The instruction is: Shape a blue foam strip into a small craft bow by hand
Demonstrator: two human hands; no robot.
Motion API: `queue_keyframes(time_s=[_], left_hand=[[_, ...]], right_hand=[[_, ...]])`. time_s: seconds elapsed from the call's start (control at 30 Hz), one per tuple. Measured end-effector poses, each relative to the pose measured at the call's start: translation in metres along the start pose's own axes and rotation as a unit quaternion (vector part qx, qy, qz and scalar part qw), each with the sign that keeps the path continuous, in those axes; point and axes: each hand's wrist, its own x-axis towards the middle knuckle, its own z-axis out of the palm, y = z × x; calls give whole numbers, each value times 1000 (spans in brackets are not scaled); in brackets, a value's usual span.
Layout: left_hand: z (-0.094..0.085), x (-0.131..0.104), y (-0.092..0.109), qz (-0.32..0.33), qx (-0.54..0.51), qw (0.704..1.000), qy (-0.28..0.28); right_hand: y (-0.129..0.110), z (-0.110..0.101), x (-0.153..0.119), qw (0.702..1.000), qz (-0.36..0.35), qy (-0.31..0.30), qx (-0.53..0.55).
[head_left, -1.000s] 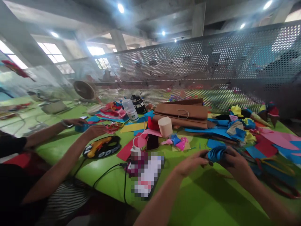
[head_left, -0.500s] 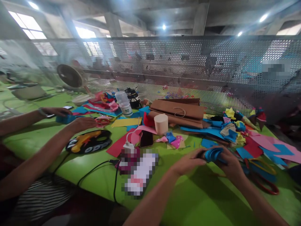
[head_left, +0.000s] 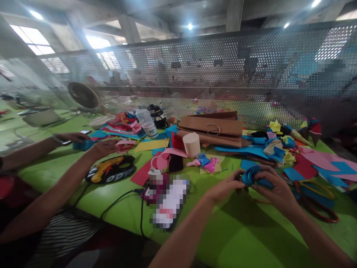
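Between my two hands is a coiled strip of blue paper (head_left: 250,175), held just above the green table (head_left: 223,234). My left hand (head_left: 227,186) pinches its left side. My right hand (head_left: 272,182) curls its fingers around the right side of the coil. Red-handled scissors (head_left: 320,208) lie to the right of my right hand, on blue paper. Behind the coil rests a flat piece of blue paper (head_left: 248,163). A phone (head_left: 171,203) with a lit screen lies left of my left forearm.
A co-worker's hands (head_left: 103,149) work at the left, near a black-and-yellow item (head_left: 111,169). Further back stand a cream cylinder (head_left: 191,145), a clear plastic cup (head_left: 147,123) and brown folded sheets (head_left: 210,128). Coloured paper scraps (head_left: 306,165) cover the right. A perforated metal screen (head_left: 195,74) rises behind.
My fingers have shifted on the blue coil, which now looks rounder and turned. The camera view has tilted slightly. The co-worker's hands stay in about the same place.
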Motion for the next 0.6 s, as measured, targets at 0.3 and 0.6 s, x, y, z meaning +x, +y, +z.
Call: queue_keyframes(time_s=[0.3,0.6], left_hand=[[5,-6,9,-14,121,993,-13],[6,-1,2,9,117,991,67]], right_hand=[[-6,4,2,1000,-20,14,-3],[-14,-1,1,999,-23,28,4]])
